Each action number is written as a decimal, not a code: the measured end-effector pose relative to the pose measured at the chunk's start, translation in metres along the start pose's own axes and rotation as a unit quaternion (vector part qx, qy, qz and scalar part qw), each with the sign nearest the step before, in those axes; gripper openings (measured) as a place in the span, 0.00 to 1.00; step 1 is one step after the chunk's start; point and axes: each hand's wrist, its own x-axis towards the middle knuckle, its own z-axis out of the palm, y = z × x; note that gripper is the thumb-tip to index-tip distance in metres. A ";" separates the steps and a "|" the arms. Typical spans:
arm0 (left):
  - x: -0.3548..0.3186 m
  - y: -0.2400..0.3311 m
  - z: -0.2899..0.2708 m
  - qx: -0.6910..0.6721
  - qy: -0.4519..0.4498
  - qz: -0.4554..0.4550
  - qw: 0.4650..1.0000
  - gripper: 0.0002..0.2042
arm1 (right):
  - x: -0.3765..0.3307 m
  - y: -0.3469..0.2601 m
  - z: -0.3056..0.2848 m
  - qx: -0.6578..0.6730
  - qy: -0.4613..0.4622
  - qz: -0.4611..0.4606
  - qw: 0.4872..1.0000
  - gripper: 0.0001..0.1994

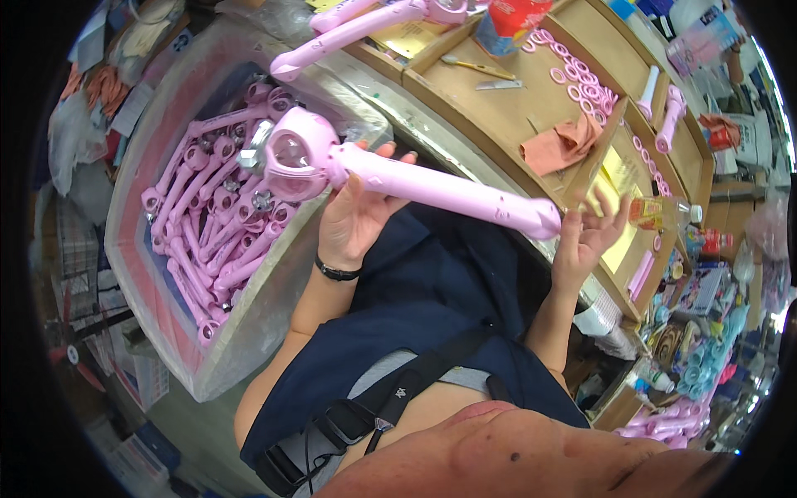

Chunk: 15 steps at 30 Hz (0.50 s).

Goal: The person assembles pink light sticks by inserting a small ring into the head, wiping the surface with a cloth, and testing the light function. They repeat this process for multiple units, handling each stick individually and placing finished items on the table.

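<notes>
A long pink plastic toy wand (448,192) lies slantwise before my chest, its round head to the left and its handle end to the right. The head has openings around a clear inner part, with a shiny silver piece at its tip. My left hand (359,217) grips the wand just below the head, the thumb in front and fingertips showing beyond the shaft. At the handle's end is my right hand (588,242), its thumb against or very near the tip. Its fingers are spread and a little blurred.
On the left stands a plastic-lined bin (124,199) heaped with similar pink wands. The workbench at right carries cardboard trays (465,104) with pink rings (581,79), an orange cloth (563,145), a brush (479,66) and a red container (510,25). Another pink wand (357,37) lies at the bench's far edge.
</notes>
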 end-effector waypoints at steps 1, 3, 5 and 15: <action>-0.001 -0.001 0.002 0.003 0.018 0.010 1.000 0.22 | 0.002 -0.005 0.001 -0.046 0.024 -0.059 0.997 0.36; -0.002 0.000 0.004 -0.004 0.033 0.022 0.999 0.19 | 0.002 -0.012 0.005 -0.031 0.040 -0.100 0.994 0.36; -0.002 0.000 0.006 -0.005 0.037 0.019 0.999 0.19 | -0.001 -0.018 0.009 -0.032 0.020 -0.102 0.994 0.35; -0.005 -0.039 0.031 0.090 0.060 0.030 0.994 0.21 | -0.005 -0.054 0.110 -0.154 -0.211 -0.285 0.922 0.23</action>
